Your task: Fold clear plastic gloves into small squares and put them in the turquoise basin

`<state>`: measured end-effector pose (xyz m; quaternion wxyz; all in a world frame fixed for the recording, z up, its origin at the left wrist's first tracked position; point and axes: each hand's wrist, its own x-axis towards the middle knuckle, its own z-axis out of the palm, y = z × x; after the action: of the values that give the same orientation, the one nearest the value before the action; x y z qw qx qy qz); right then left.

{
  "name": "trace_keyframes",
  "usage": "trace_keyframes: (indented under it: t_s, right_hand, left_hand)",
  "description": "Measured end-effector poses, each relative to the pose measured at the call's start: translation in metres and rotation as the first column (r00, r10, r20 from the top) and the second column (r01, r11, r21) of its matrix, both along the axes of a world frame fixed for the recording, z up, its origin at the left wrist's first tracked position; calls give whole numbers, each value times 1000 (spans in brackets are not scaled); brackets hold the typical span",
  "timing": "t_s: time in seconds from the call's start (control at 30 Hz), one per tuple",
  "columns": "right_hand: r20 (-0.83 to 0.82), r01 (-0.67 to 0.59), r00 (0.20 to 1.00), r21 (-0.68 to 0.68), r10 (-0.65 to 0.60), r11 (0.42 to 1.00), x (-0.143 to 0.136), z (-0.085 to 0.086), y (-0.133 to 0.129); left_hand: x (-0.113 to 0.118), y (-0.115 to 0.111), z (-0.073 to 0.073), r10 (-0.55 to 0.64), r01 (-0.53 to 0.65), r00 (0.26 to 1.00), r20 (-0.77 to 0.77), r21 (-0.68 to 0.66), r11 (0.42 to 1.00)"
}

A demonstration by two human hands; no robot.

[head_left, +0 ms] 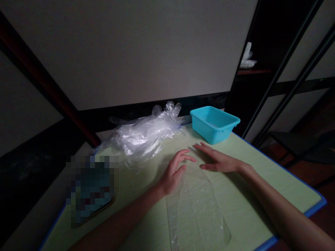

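A thin, clear plastic glove or bag (196, 205) lies spread flat on the light green table mat; its exact kind is hard to make out. Over its far end hovers or rests my left hand (175, 170), fingers loosely bent and apart, with nothing visible in them. My right hand (216, 158) is just to the right of it, palm down near the mat, fingers stretched out and spread. Behind my left hand sits a crumpled heap of clear plastic gloves (143, 134), with finger shapes sticking up at its top right.
A turquoise plastic basin (216, 129) stands at the table's far right corner. On the left is a pixelated, blurred-out object (91, 191). The green mat (274, 188) has a blue edge. A pale wall panel rises behind, and a dark chair (300, 146) is at the right.
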<state>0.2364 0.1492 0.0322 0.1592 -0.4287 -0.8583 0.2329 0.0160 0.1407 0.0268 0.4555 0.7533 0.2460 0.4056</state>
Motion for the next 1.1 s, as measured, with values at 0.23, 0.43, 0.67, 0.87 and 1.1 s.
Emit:
trace_keyframes:
  t_s: [0.23, 0.43, 0.67, 0.87, 1.1]
  right_hand:
    - [-180, -39, 980, 235, 83, 971, -14, 10, -2]
    - [99, -299, 954, 335, 282, 894, -14, 28, -44]
    - [302, -470, 880, 432, 368, 770, 4, 25, -108]
    - [174, -455, 889, 435, 423, 777, -5, 19, -126]
    - [146, -438, 898, 390, 416, 810, -15, 19, -124]
  left_hand:
    - [-15, -2, 23, 97, -86, 993, 74, -138, 987]
    - [-44, -27, 12, 0, -28, 992, -125, -228, 973]
    - [-58, -43, 1, 38, -73, 993, -112, -335, 939]
    - [-61, -43, 0, 109, -121, 993, -52, -394, 911]
    - [-64, -42, 0, 120, -135, 991, -64, -341, 930]
